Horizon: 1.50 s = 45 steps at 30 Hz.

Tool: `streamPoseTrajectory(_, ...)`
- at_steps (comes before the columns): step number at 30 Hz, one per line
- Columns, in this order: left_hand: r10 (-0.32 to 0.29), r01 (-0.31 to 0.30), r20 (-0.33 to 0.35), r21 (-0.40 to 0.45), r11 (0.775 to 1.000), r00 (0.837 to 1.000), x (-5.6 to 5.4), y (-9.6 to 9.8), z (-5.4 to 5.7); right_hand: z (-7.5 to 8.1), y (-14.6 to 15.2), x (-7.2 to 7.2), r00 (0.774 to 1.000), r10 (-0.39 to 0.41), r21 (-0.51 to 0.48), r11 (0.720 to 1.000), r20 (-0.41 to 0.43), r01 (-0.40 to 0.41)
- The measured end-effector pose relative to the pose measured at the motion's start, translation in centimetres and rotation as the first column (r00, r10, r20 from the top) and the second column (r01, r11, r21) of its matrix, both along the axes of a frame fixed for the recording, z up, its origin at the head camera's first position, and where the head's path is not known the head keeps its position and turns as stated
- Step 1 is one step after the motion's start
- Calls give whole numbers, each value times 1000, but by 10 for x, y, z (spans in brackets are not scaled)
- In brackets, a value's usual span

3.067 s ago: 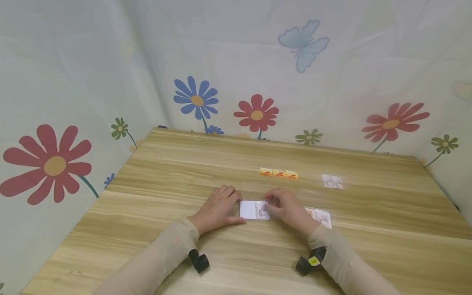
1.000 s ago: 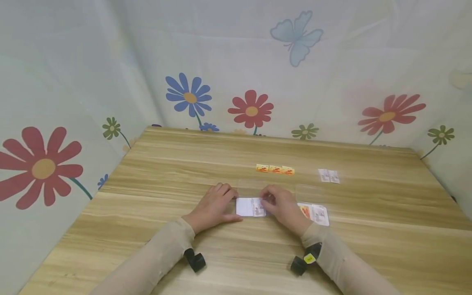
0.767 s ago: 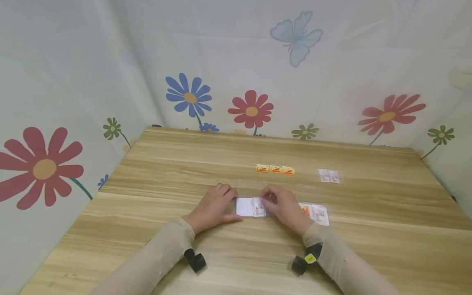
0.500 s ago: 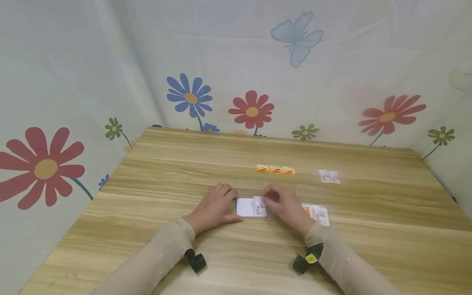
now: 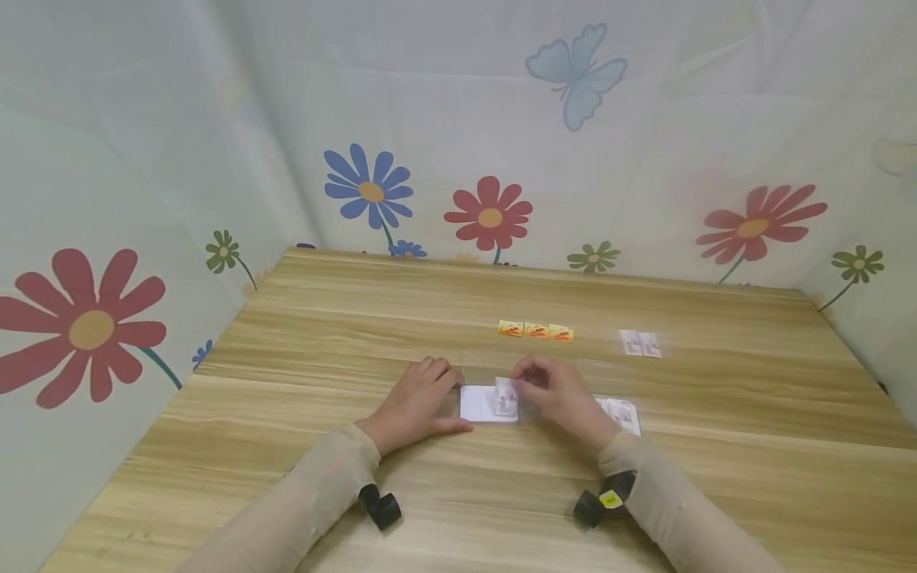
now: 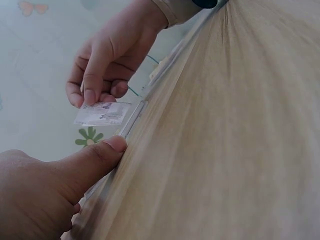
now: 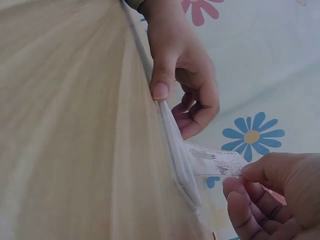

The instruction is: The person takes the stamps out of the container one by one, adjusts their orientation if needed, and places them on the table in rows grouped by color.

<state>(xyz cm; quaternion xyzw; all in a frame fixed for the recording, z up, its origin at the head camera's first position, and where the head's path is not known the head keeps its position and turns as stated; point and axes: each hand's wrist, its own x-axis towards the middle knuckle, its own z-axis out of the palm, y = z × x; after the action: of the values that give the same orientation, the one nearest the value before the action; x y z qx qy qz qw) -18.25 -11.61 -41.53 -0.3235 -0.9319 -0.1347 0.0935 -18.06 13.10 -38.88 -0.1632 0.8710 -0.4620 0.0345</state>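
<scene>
My left hand [image 5: 415, 404] holds the left side of a shallow clear case [image 5: 475, 403] with a white inside; in the right wrist view its thumb [image 7: 161, 90] presses the near edge and the fingers curl beyond. My right hand [image 5: 562, 398] pinches a small white printed slip [image 5: 505, 395] between thumb and forefinger at its right edge. In the right wrist view the slip [image 7: 220, 162] stands raised from the case [image 7: 177, 155], its lower end at the case. The case's transparent lid lies folded back behind it.
A second clear case [image 5: 634, 426] with printed pieces sits to the right, partly hidden by my right hand. Three yellow-and-red slips [image 5: 536, 329] lie in a row farther back, and two white printed slips [image 5: 640, 343] at back right. A flowered curtain backs the wooden table [image 5: 344, 318].
The printed slip, flat in the case's right half before, is now lifted and tilted up by my right hand, which has moved slightly right. My left hand stays on the case.
</scene>
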Motion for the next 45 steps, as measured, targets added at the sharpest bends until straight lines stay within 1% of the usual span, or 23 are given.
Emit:
streamPoseTrajectory(4,3,-3,6,-4,1000,1000,1,0,0,4,4,-1,1000,-5,-4,1000,13,5)
streamPoseTrajectory(10,7,-7,12,-8,1000,1000,1,-1,0,9,9,-3,1000,-5,4,1000,2,5)
streamPoseTrajectory(12,5,-5,8,-8,1000,1000,1,-1,0,10,11,-3,1000,-7,1,1000,15,7)
streamPoseTrajectory(16,2,-2,-6,-13,1000,1000,1,-1,-1,10,15,-6,1000,7,-4,1000,8,-7)
streamPoseTrajectory(19,-2,1,-9,-17,1000,1000,1,0,-1,10,21,-8,1000,18,-21,1000,-23,-18)
streamPoseTrajectory(22,-5,5,-15,-17,1000,1000,1,1,0,11,26,-11,999,29,-53,998,-35,-31)
streamPoseTrajectory(25,-6,6,-23,-15,1000,1000,1,2,1,14,31,-14,999,39,-84,996,-28,-41)
streamPoseTrajectory(28,-8,7,-24,-15,1000,1000,0,2,1,16,35,-16,999,36,-94,995,-23,-38)
streamPoseTrajectory(30,-9,8,-20,-14,1000,1000,-1,3,1,18,39,-17,999,33,-89,995,-20,-35)
streamPoseTrajectory(37,-1,1,-6,-18,1000,1000,-2,3,1,23,47,-25,1000,-11,9,1000,-20,11)
streamPoseTrajectory(45,8,-8,-13,-16,1000,1000,0,1,1,28,56,-33,1000,-6,12,1000,-1,6)
